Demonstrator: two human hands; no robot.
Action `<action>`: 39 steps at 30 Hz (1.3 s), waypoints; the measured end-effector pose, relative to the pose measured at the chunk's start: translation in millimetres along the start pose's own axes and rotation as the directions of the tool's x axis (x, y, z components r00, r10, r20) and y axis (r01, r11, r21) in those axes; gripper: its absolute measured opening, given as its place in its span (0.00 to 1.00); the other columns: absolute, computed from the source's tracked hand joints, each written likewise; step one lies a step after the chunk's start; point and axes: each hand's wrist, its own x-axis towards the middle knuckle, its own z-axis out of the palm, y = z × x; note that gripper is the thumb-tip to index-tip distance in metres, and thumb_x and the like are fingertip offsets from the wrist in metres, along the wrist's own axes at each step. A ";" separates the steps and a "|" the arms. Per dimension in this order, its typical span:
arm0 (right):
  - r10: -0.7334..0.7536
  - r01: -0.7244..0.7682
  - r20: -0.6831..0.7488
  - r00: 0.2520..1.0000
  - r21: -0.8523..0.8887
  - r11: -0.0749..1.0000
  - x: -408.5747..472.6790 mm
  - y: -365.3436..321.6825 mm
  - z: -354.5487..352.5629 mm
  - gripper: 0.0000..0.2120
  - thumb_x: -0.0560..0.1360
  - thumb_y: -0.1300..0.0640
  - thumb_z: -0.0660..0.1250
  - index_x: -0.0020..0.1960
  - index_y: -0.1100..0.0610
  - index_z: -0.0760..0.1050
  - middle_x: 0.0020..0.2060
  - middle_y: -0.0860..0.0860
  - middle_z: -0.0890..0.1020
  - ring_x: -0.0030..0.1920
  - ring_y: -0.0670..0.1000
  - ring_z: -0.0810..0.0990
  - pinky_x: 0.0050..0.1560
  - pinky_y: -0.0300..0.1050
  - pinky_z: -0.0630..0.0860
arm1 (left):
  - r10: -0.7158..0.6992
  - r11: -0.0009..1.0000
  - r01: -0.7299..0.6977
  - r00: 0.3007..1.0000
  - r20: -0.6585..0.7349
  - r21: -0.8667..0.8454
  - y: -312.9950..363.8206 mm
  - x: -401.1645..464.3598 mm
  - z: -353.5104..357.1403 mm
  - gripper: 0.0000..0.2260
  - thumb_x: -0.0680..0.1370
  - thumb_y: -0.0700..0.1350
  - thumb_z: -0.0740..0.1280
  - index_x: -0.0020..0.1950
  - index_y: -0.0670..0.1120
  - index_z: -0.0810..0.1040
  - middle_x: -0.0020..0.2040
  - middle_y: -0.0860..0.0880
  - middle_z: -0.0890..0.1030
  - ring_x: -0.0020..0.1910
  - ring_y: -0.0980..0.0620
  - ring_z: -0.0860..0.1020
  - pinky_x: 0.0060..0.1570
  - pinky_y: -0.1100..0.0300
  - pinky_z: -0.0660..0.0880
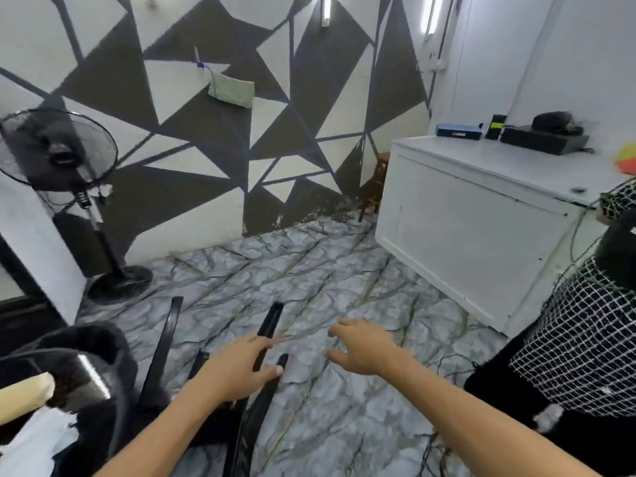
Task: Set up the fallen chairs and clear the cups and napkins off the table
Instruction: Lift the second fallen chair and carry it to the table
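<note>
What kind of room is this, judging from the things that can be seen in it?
Probably a small indoor room used casually, perhaps a back room or lounge; the exact use is unclear. Signs: a wall painted with black and white triangles, a standing fan, and a white cabinet with electronic boxes on top.

Glossy black plastic legs of the overturned chair [268, 325] at 6 o'clock; smooth marble-patterned grey floor [344, 277]; matt white-painted cabinet [475, 215] at 3 o'clock; black wire-mesh pedestal fan [58, 149] at 9 o'clock; matt painted geometric wall [213, 139].
</note>
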 end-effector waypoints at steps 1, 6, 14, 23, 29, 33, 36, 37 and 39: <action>-0.026 0.026 0.008 1.000 0.002 1.000 8.2 4.8 0.3 0.26 0.80 0.38 0.58 0.71 0.52 0.68 0.67 0.52 0.74 0.64 0.56 0.74 0.60 0.52 0.72 | -0.021 1.000 0.021 1.000 -0.002 0.004 0.9 2.4 1.8 0.31 0.76 0.70 0.58 0.74 0.55 0.66 0.73 0.54 0.69 0.69 0.51 0.70 0.64 0.53 0.72; -0.161 0.161 0.043 0.986 0.004 0.987 49.9 12.6 -1.0 0.26 0.80 0.38 0.58 0.72 0.53 0.67 0.67 0.52 0.74 0.63 0.56 0.75 0.60 0.53 0.73 | -0.140 0.988 0.143 0.989 0.054 -0.061 -9.2 9.2 5.8 0.38 0.70 0.77 0.52 0.73 0.56 0.66 0.72 0.54 0.69 0.68 0.51 0.69 0.63 0.49 0.72; -0.337 0.338 0.057 0.940 -0.017 0.941 142.6 -4.8 -2.8 0.26 0.80 0.39 0.58 0.71 0.54 0.68 0.66 0.54 0.74 0.61 0.58 0.76 0.58 0.54 0.75 | -0.294 0.949 0.294 0.956 0.014 -0.112 -55.0 39.5 5.0 0.27 0.77 0.67 0.60 0.73 0.58 0.66 0.72 0.55 0.69 0.68 0.52 0.69 0.60 0.56 0.72; -0.437 0.439 0.068 0.897 -0.022 0.898 226.6 -30.3 -23.2 0.26 0.80 0.40 0.58 0.71 0.54 0.69 0.64 0.53 0.76 0.61 0.56 0.76 0.59 0.53 0.74 | -0.441 0.888 0.436 0.897 -0.003 -0.149 -89.7 60.7 -13.3 0.30 0.77 0.68 0.59 0.75 0.57 0.64 0.74 0.56 0.67 0.71 0.51 0.68 0.65 0.46 0.71; -0.495 0.499 0.112 0.862 -0.018 0.866 257.3 -39.7 -20.7 0.25 0.80 0.40 0.58 0.70 0.53 0.69 0.66 0.52 0.74 0.63 0.55 0.74 0.59 0.52 0.72 | -0.497 0.849 0.485 0.868 -0.003 -0.208 -105.1 67.6 -15.3 0.45 0.65 0.81 0.47 0.75 0.58 0.64 0.73 0.57 0.68 0.69 0.52 0.70 0.63 0.47 0.71; -0.540 0.551 0.148 0.828 -0.040 0.833 283.1 -49.8 -15.9 0.25 0.80 0.40 0.57 0.71 0.53 0.68 0.67 0.52 0.74 0.65 0.56 0.73 0.62 0.52 0.71 | -0.530 0.830 0.517 0.848 -0.005 -0.210 -114.1 78.5 -9.1 0.29 0.77 0.67 0.59 0.75 0.57 0.64 0.74 0.56 0.68 0.72 0.51 0.67 0.65 0.45 0.69; -0.594 0.611 0.182 0.784 -0.054 0.790 309.5 -61.7 -11.4 0.25 0.80 0.41 0.58 0.72 0.53 0.67 0.69 0.52 0.73 0.65 0.56 0.73 0.61 0.51 0.70 | -0.575 0.797 0.560 0.818 -0.003 -0.226 -125.5 84.6 -3.1 0.28 0.77 0.67 0.60 0.74 0.57 0.65 0.72 0.56 0.69 0.70 0.51 0.68 0.64 0.45 0.70; -0.614 0.632 0.192 0.766 -0.050 0.773 319.1 -66.2 -10.4 0.25 0.80 0.41 0.58 0.73 0.53 0.67 0.69 0.52 0.72 0.65 0.56 0.73 0.60 0.50 0.71 | -0.597 0.778 0.579 0.802 0.000 -0.243 -129.4 86.0 -1.0 0.28 0.77 0.68 0.60 0.74 0.57 0.65 0.72 0.56 0.69 0.70 0.51 0.68 0.63 0.45 0.70; -0.658 0.678 0.208 0.724 -0.037 0.735 338.7 -76.1 -6.6 0.25 0.80 0.42 0.59 0.72 0.54 0.67 0.68 0.53 0.73 0.63 0.57 0.75 0.59 0.51 0.72 | -0.644 0.731 0.617 0.765 0.001 -0.291 -138.7 88.7 4.0 0.29 0.76 0.68 0.60 0.74 0.57 0.65 0.72 0.56 0.69 0.69 0.50 0.69 0.63 0.46 0.71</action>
